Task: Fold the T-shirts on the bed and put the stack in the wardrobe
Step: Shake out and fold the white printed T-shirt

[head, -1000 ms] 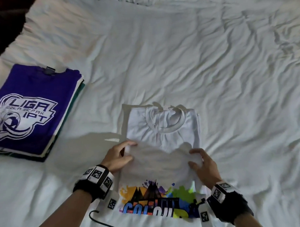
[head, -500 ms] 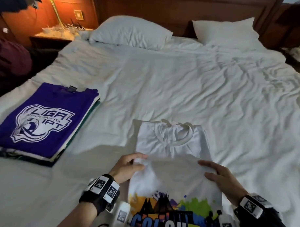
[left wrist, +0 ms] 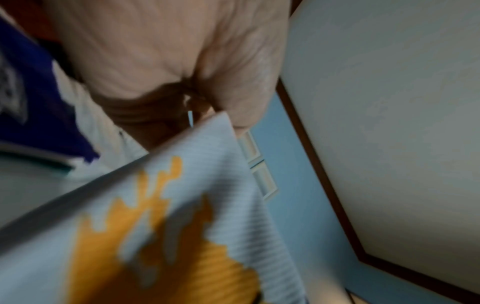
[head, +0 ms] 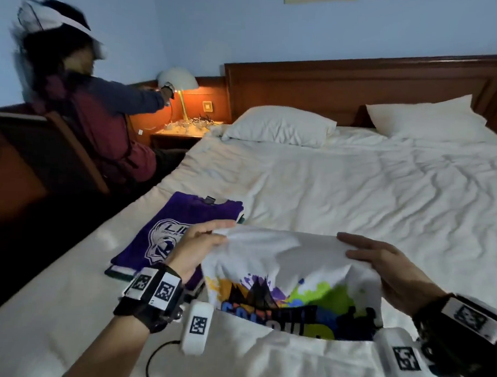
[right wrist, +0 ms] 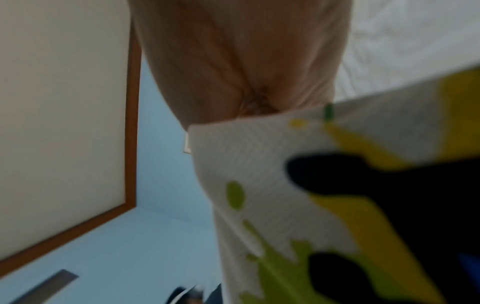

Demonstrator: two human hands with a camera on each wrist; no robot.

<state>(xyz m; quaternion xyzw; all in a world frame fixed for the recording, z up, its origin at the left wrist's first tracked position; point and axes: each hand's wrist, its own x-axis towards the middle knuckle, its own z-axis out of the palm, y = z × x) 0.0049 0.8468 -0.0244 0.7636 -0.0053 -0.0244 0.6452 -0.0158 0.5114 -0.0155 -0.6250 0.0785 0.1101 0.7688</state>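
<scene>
So the bed (head: pixel 354 192) is taking up most of the shot, sheet all wrinkled; a purple T-shirt stack (head: pixel 166 236) is sitting near its left edge. The white T-shirt (head: pixel 273 262) with the splashy colour print is hanging lifted off the bed, just right of that stack; the left hand (head: pixel 197 251) is pinching its top-left corner, and the right hand (head: pixel 380 266) is gripping the top-right one.

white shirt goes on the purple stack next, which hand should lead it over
Left. The left hand grips the white shirt at the edge beside the purple stack, while the right hand holds the far edge.
</scene>
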